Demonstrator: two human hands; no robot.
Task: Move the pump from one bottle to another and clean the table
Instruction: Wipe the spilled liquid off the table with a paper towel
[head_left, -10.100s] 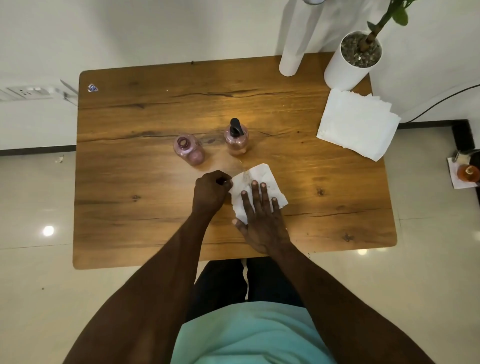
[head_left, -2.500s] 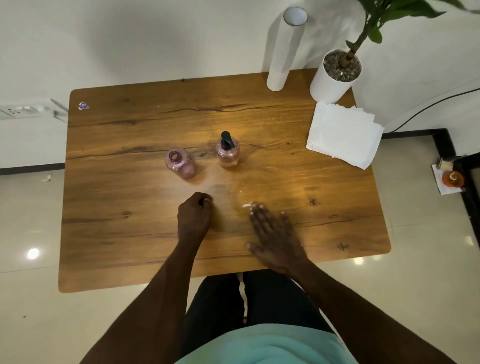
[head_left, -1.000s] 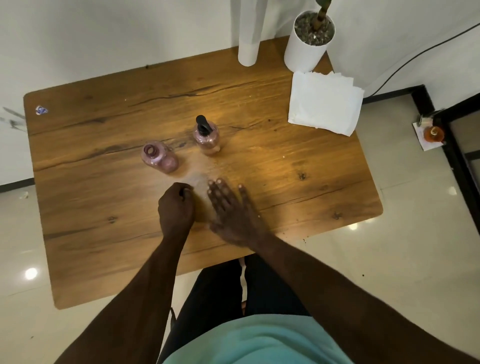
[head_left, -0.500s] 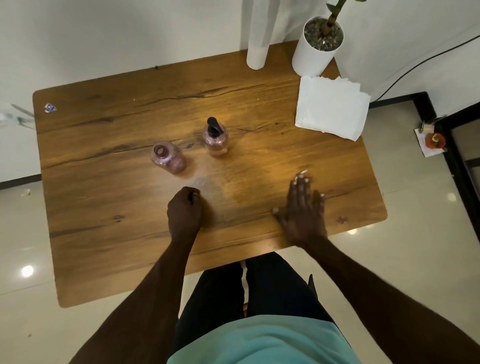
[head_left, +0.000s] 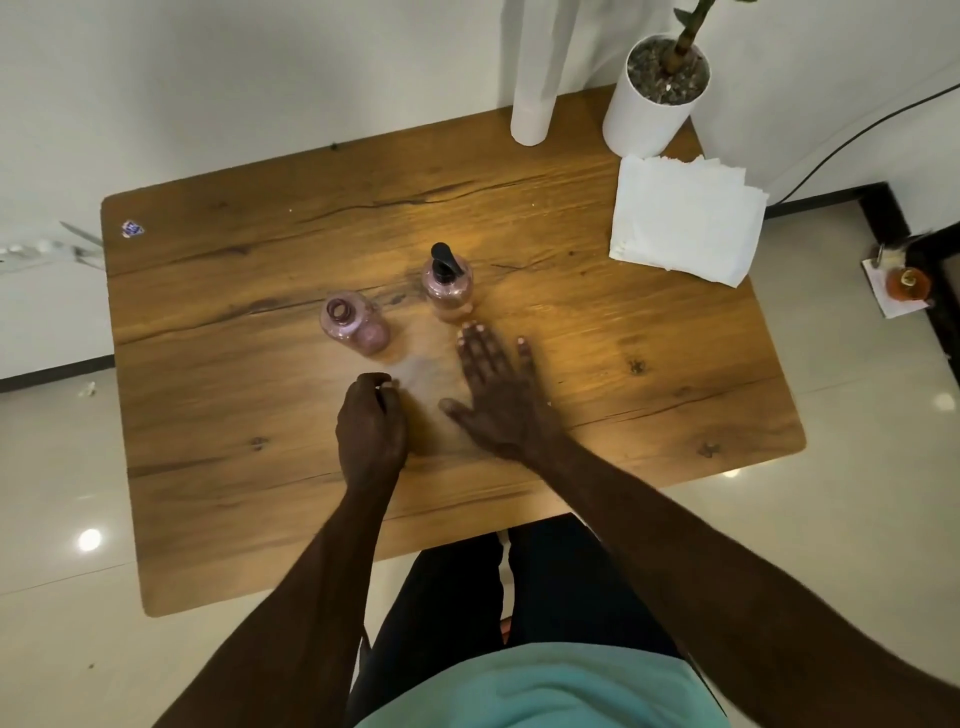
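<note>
Flattened palm-down on the table (head_left: 675, 374), fingers spread and gripping nothing, the right hand (head_left: 493, 395) is seen at mid-frame. A dull smear (head_left: 426, 364) lies just left of its fingers, between both hands. The left hand (head_left: 370, 423) is clenched; whether anything is held inside cannot be told. Directly above the right fingertips stands the pumped bottle (head_left: 447, 283); the open bottle (head_left: 353, 325) stands up-left.

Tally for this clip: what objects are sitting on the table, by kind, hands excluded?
Pink bottles: 2, one with the black pump, one open-necked
White paper roll: 1
White plant pot: 1
Stack of white tissues: 1
Small sticker: 1
Total: 6
</note>
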